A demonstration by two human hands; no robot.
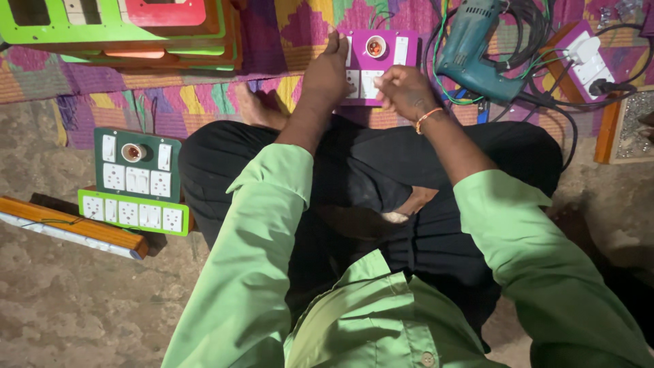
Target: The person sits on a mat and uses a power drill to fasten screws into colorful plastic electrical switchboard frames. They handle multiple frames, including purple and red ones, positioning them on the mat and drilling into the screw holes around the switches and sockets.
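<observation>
Green shirt (381,320), woven mat (170,102), seemingly concrete floor (61,300)

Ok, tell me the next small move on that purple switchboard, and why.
Probably keep the left hand pressing the purple switchboard flat and let the right hand work at its lower edge. The board lies loose on the woven mat. What the right hand's closed fingers pinch cannot be seen.

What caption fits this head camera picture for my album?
Sitting cross-legged, left hand and right hand rest on a purple switchboard beside a teal drill.
</observation>
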